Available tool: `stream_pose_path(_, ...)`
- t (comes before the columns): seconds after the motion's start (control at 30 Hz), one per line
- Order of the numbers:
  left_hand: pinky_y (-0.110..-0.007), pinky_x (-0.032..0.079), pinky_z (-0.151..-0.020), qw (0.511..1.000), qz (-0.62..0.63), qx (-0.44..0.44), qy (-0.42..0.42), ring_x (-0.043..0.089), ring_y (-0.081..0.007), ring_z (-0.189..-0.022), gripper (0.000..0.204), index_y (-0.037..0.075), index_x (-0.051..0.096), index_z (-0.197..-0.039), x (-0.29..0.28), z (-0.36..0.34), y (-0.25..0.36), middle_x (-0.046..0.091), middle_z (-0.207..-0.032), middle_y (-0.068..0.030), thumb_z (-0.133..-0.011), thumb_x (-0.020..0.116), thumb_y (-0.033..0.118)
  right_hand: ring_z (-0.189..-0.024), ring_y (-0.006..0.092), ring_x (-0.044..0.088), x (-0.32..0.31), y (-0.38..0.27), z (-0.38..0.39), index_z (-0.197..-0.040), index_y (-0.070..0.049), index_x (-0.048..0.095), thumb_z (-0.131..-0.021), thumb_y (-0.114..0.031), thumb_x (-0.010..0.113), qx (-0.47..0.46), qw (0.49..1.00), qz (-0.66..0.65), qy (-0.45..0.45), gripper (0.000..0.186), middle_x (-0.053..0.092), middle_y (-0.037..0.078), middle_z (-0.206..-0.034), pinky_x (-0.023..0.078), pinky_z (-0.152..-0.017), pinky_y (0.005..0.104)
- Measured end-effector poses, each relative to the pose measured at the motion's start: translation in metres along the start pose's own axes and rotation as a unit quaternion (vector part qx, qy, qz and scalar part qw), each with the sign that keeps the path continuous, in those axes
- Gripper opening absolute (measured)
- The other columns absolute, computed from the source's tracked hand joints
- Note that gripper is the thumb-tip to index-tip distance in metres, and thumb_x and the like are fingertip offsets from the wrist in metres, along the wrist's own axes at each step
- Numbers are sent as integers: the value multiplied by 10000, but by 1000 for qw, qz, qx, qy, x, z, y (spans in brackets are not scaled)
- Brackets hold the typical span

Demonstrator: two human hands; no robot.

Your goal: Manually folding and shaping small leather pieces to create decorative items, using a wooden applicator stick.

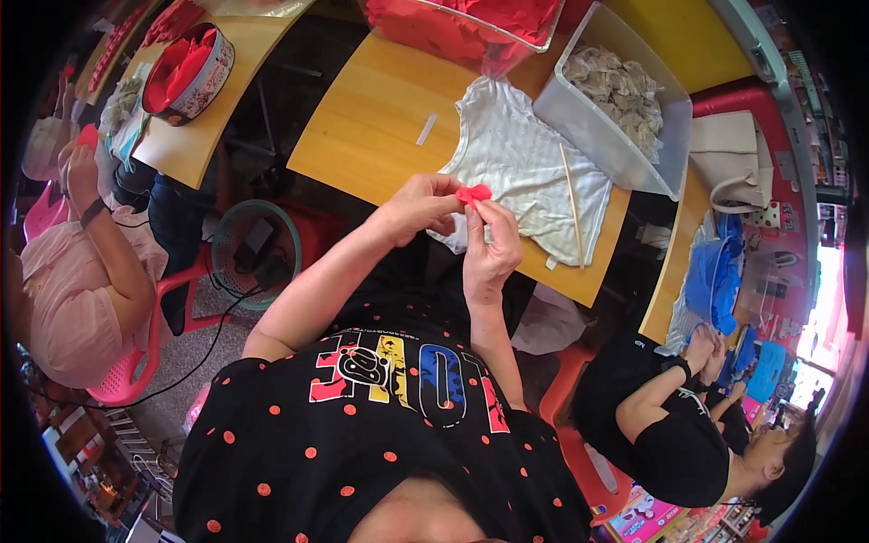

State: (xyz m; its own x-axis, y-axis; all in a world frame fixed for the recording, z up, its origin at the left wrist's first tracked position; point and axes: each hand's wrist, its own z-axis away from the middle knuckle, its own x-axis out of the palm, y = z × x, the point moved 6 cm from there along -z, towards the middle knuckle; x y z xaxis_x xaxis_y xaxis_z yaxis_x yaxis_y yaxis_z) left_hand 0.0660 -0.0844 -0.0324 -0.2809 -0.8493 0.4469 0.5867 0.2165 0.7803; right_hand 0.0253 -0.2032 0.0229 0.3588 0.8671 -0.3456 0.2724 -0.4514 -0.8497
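Note:
A small, crumpled or folded red cloth piece is pinched between my two hands, above the near edge of the wooden table. My left hand closes on its left side with thumb and fingertips. From the right and below, my right hand grips it between thumb and forefinger. Just beyond my hands lies a wrinkled white shirt, spread flat on the table. A thin wooden stick rests on the shirt's right part.
A clear bin of red cloth pieces and a translucent bin of beige crumpled pieces stand at the back. A small white strip lies on the table. Co-workers sit left and right; a round tin holds red pieces.

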Motion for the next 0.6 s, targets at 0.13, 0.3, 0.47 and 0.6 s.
stream_pose_path(0.13,-243,514,-658,961,257,68,74,568,-85,-692,242,4,580,-1101,15,8,1,622,-900,-66,-907,587,148,-810,178,609,5,-6,2,-915,-5,650,-823,-36,674,-92,996,21,8,100,613,99,-935,493,-679,272)
stream_pose_path(0.3,-206,497,-667,967,242,81,-6,602,-111,-757,207,11,578,-1107,1,-2,-17,627,-921,-60,-911,560,74,-841,138,562,18,19,15,-909,18,622,-848,-18,644,81,979,-186,-26,74,515,60,-982,486,-677,215)
stream_pose_path(0.47,-232,521,-714,957,80,245,135,603,-105,-818,140,-10,570,-1036,7,11,-4,623,-917,-51,-928,539,74,-917,119,530,18,27,16,-919,9,629,-846,-15,645,84,967,-242,-6,78,519,55,-1000,453,-782,227)
stream_pose_path(0.6,-244,524,-747,939,25,306,156,603,-113,-859,145,-26,565,-1040,5,11,0,618,-939,-50,-921,546,55,-938,120,519,22,35,16,-937,-9,643,-850,-31,641,125,953,-277,-19,89,530,51,-1017,408,-847,237)
